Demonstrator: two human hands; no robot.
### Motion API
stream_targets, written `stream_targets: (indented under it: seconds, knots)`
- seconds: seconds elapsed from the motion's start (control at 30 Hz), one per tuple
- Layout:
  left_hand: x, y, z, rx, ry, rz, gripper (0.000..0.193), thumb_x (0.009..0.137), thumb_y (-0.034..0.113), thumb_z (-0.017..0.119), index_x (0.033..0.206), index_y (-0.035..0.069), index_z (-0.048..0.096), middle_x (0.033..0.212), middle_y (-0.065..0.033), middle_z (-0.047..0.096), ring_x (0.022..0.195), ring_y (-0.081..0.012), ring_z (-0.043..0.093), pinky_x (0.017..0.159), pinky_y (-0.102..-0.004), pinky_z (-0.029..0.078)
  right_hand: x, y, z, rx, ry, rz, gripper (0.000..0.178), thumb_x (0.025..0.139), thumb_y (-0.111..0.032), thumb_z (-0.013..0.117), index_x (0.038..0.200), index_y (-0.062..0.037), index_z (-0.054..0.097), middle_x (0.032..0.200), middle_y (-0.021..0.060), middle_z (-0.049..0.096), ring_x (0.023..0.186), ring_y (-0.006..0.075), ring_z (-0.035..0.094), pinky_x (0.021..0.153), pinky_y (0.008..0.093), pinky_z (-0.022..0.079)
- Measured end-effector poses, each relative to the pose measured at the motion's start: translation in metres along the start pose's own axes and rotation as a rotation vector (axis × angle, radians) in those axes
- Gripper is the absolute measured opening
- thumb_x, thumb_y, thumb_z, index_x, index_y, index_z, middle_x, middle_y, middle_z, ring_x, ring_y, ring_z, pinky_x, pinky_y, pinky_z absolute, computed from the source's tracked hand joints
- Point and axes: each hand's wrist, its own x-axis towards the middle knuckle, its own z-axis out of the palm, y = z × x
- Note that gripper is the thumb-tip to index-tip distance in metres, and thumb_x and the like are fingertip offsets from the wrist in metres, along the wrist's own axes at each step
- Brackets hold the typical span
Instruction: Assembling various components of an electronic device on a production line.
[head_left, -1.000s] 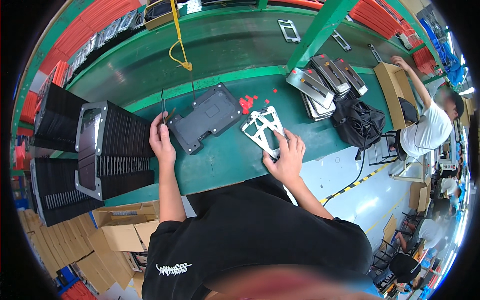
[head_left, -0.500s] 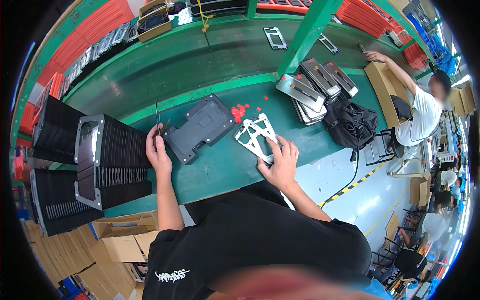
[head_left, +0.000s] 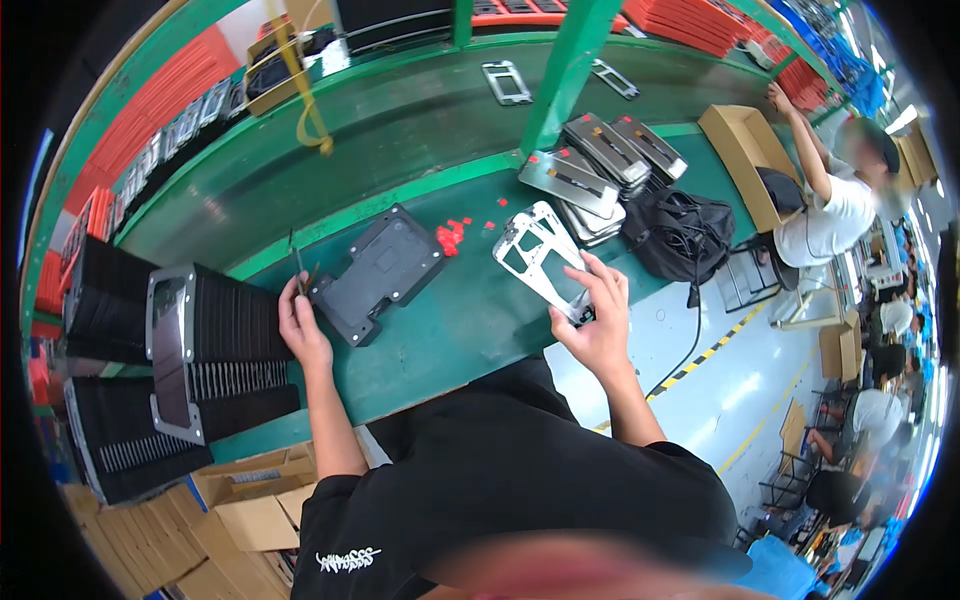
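On the green table [head_left: 440,340], small red plastic pieces [head_left: 450,236] lie between a black moulded tray [head_left: 380,272], touched by the left hand [head_left: 303,335] gripping a thin tool [head_left: 298,268], and a silver cut-out metal frame [head_left: 543,258], pinched by the right hand [head_left: 595,325].

An open brown cardboard box [head_left: 745,160] stands at the far right end of the green tabletop [head_left: 440,340]. Flattened and folded brown cardboard cartons [head_left: 235,505] pile on the floor at lower left, one bearing a pale rectangular label [head_left: 253,476].
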Motion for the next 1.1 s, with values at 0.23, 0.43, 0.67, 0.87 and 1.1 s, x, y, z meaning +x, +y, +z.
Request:
stream_targets:
  seconds: [0.23,0.43,0.67,0.87,1.1]
  knots:
    - [0.000,-0.021,-0.008,-0.066,0.019,-0.026,0.043,0.109,0.026,0.042,0.134,-0.007,0.054,0.130,-0.0137,0.065,0.120,-0.0207,0.058,0.109,-0.0356,0.040,-0.002,0.020,-0.042,-0.143,0.125,0.044,0.053,0.064,-0.014,0.079,0.115,-0.0057,0.067,0.135,0.0173,0.061,0.112,0.0355,0.055,0.100,0.0431,0.044]
    - [0.003,-0.011,-0.003,0.017,0.012,0.007,0.044,0.109,0.026,0.040,0.135,-0.006,0.055,0.131,-0.0131,0.064,0.119,-0.0201,0.058,0.108,-0.0352,0.041,-0.008,0.058,-0.085,-0.258,0.349,0.174,0.049,0.069,-0.014,0.079,0.116,-0.0047,0.067,0.131,0.0207,0.063,0.113,0.0327,0.059,0.098,0.0404,0.046]
    - [0.002,-0.006,-0.003,0.041,0.018,-0.004,0.044,0.109,0.027,0.040,0.135,-0.006,0.055,0.131,-0.0132,0.064,0.119,-0.0203,0.058,0.108,-0.0354,0.040,0.124,0.188,-0.213,-0.521,0.630,0.130,0.052,0.082,-0.040,0.078,0.116,-0.0007,0.069,0.106,0.0229,0.071,0.101,0.0342,0.068,0.092,0.0386,0.051]
    - [0.002,-0.008,-0.005,0.037,0.003,0.019,0.044,0.109,0.026,0.041,0.135,-0.007,0.055,0.132,-0.0144,0.064,0.121,-0.0211,0.058,0.109,-0.0357,0.040,0.206,0.153,-0.264,-0.824,0.832,-0.173,0.039,0.090,-0.034,0.072,0.112,-0.0019,0.071,0.112,0.0178,0.071,0.107,0.0335,0.068,0.095,0.0406,0.050]
    - [-0.001,-0.011,-0.007,0.007,0.036,0.000,0.043,0.109,0.024,0.042,0.135,-0.008,0.054,0.129,-0.0149,0.066,0.120,-0.0212,0.059,0.109,-0.0364,0.040,0.124,0.036,-0.099,-0.037,-0.183,-0.307,0.015,0.089,-0.009,0.068,0.102,-0.0015,0.071,0.099,0.0131,0.072,0.096,0.0272,0.069,0.088,0.0378,0.053]
